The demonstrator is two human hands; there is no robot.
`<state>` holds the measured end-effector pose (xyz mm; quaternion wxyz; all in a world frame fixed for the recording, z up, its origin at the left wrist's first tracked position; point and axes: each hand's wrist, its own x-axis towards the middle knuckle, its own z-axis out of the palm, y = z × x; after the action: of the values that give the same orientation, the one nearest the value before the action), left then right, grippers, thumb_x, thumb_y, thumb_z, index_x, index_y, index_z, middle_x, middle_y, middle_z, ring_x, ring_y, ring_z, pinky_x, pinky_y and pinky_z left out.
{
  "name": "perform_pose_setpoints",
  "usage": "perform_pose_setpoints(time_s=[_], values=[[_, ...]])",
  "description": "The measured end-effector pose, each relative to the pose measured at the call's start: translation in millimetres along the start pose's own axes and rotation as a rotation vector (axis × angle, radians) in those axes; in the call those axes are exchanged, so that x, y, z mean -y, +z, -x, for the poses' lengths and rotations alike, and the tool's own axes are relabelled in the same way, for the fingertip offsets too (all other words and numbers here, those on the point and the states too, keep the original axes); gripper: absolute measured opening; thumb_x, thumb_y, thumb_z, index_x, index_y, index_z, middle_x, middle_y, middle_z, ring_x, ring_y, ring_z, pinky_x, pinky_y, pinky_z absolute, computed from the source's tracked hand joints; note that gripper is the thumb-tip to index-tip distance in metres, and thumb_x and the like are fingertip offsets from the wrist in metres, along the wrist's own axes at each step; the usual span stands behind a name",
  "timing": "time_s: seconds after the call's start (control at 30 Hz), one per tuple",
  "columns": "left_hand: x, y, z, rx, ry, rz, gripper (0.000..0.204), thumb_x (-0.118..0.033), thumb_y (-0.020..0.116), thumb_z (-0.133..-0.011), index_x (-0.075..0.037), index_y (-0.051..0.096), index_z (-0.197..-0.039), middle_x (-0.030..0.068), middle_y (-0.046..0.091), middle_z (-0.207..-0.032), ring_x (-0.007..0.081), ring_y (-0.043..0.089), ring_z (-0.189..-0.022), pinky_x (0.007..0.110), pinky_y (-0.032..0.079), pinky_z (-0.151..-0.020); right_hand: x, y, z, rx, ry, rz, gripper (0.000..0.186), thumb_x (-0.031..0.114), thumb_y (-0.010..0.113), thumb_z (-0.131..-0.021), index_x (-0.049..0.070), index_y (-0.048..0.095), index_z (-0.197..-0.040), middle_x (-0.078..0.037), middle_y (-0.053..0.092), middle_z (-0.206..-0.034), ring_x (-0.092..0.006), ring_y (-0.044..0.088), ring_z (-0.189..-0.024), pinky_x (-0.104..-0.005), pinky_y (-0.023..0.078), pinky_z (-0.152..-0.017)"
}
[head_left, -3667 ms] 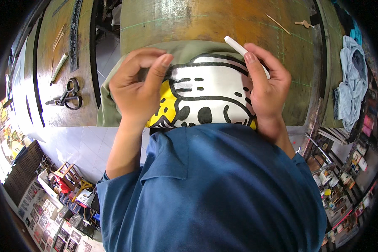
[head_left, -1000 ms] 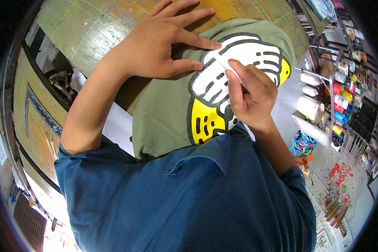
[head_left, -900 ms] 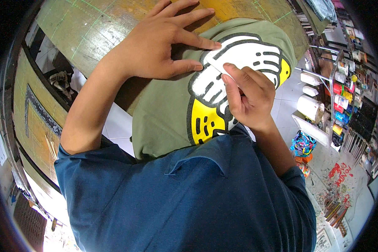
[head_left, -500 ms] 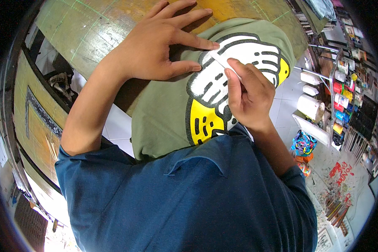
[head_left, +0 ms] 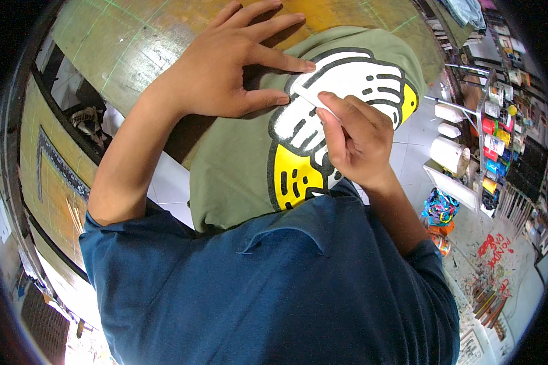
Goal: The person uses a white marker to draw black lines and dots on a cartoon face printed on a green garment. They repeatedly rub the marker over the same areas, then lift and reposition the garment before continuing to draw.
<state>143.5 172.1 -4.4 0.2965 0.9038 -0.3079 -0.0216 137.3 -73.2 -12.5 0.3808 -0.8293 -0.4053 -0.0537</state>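
Observation:
An olive-green cloth [head_left: 228,164], apparently a garment, drapes over the near end of a worn table [head_left: 128,52]. Printed on it is a large white, black and yellow cartoon design [head_left: 341,67]. My left hand [head_left: 216,76] lies with fingers spread; its thumb and index finger press at the design's left edge, while the other fingers reach onto the tabletop. Pinched in my right hand [head_left: 360,137] is a slim white stick-shaped tool [head_left: 310,98], its far end on the white part of the print beside my left thumb. I cannot make out the tool's exact kind.
On the right stands a rack [head_left: 486,121] of paint tubs and bottles, with a white bucket [head_left: 449,154] beside it. To the left is another board [head_left: 58,164] with a dark frame on it. Pale floor tiles [head_left: 167,182] show between.
My right hand has shifted slightly left, and the white tool's far end has slid left and nearer to me over the print. My left hand stays nearly in place.

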Motion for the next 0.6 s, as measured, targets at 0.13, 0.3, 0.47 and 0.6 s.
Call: perform_pose_setpoints(time_s=[0.13,0.3,0.47,0.6], values=[[-13,-7,-1,0.029,-0.038,-0.041,0.047,-0.041,0.069,-0.078,-0.025,0.065,-0.121,0.0241,0.038,-0.143,0.0478,0.026,-0.135,0.056,0.018,-0.108,4,6,3,-0.089,0.106,0.078,0.02,0.007,0.066,-0.08,0.004,0.064,-0.1,-0.009,0.059,-0.068,-0.0256,0.056,-0.05,-0.0333,0.041,-0.045],[4,4,3,-0.04,0.02,-0.022,0.047,-0.04,0.069,-0.077,-0.025,0.065,-0.121,0.0237,0.039,-0.143,0.048,0.027,-0.135,0.055,0.019,-0.108,-1,1,1,-0.012,0.024,0.013,0.019,0.007,0.067,-0.08,0.004,0.064,-0.098,-0.009,0.059,-0.068,-0.0258,0.056,-0.05,-0.0326,0.041,-0.045],[5,3,2,-0.044,0.031,0.012,0.047,-0.04,0.07,-0.076,-0.026,0.065,-0.121,0.0236,0.039,-0.143,0.0482,0.027,-0.135,0.055,0.02,-0.108,4,5,0,-0.069,0.099,0.04,0.017,0.004,0.066,-0.081,0.002,0.064,-0.097,-0.011,0.059,-0.068,-0.0256,0.057,-0.05,-0.0322,0.042,-0.045],[3,2,2,-0.002,-0.011,-0.037,0.047,-0.04,0.07,-0.076,-0.026,0.065,-0.121,0.0238,0.039,-0.143,0.0484,0.027,-0.134,0.055,0.02,-0.108,4,0,-2,-0.019,0.056,-0.016,0.016,0.003,0.064,-0.081,0.001,0.064,-0.098,-0.012,0.06,-0.069,-0.0256,0.058,-0.051,-0.032,0.042,-0.046]])
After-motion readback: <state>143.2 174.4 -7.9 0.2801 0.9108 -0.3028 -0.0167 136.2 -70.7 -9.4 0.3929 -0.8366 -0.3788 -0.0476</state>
